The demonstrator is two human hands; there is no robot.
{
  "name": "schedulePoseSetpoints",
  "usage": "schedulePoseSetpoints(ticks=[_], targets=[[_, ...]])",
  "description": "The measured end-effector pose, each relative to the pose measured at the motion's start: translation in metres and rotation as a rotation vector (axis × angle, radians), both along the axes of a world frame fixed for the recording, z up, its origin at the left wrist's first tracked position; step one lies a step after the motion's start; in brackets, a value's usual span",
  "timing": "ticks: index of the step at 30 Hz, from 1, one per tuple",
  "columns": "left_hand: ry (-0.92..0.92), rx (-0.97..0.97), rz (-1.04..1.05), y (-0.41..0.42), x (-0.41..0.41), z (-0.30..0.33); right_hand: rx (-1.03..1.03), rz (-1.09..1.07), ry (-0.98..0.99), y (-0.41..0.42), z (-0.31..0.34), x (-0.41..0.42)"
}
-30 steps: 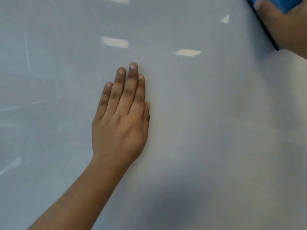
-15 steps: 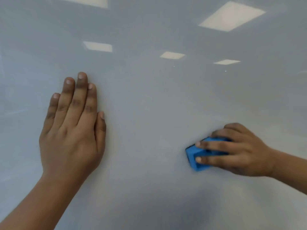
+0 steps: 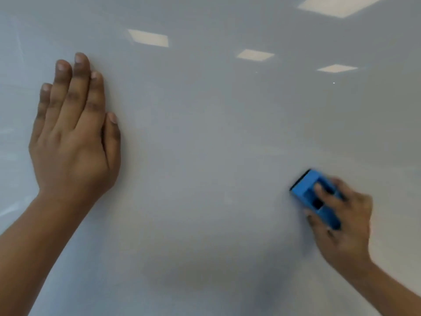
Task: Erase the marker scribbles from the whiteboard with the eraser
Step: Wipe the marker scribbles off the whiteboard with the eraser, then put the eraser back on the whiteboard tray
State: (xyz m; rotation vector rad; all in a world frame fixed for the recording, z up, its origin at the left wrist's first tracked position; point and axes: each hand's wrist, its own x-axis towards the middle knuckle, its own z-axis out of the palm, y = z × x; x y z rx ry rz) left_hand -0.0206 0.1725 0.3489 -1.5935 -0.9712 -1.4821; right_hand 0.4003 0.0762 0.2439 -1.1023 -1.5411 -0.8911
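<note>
Two bare hands on the glossy pale grey whiteboard point(image 3: 205, 144). Left hand point(image 3: 73, 135) pressed flat, fingers together, holding nothing. Right hand point(image 3: 341, 222), motion-blurred, clamped on the blue plastic block eraser point(image 3: 307, 190) at lower right, dark pad against the board. No readable writing, labels or scribbles; rectangular ceiling-light reflections point(image 3: 148, 38) up top.

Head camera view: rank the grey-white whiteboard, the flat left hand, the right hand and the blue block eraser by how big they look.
1. Grey-white whiteboard, fills the frame.
2. Flat left hand.
3. Right hand, blurred and partly behind the eraser; nearness may skew this.
4. Blue block eraser.
</note>
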Motion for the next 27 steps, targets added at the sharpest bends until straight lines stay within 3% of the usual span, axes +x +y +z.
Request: schedulePoseSetpoints(ticks=[3,6,9,11,14,17,20,22,27], targets=[[-0.017,-0.076,0.013,-0.007,0.004,0.000,-0.397,0.036,-0.379,-0.037,-0.142,-0.037],[-0.039,-0.135,-0.033,-0.027,0.018,-0.014,-0.660,0.091,-0.314,-0.061,-0.204,-0.058],[0.152,-0.043,-0.094,-0.064,0.040,-0.064,-0.621,0.125,-0.296,-0.074,-0.205,-0.072],[0.309,-0.101,-0.245,-0.096,0.058,-0.114,-0.611,0.190,-0.237,-0.080,-0.199,-0.081],[0.573,-0.544,-0.512,-0.139,0.080,-0.193,-0.718,0.326,-0.038,-0.094,-0.204,-0.094],[0.794,-1.050,-0.565,-0.163,0.093,-0.254,-0.910,0.295,0.065,-0.109,-0.213,-0.100],[0.840,-1.208,-0.586,-0.167,0.100,-0.289,-1.028,0.264,0.032,-0.125,-0.225,-0.100],[0.836,-1.185,-0.592,-0.168,0.105,-0.301,-1.074,0.263,0.044,-0.133,-0.230,-0.097],[0.655,-1.314,-0.594,-0.169,0.120,-0.325,-1.115,0.203,0.041,-0.143,-0.241,-0.079]])
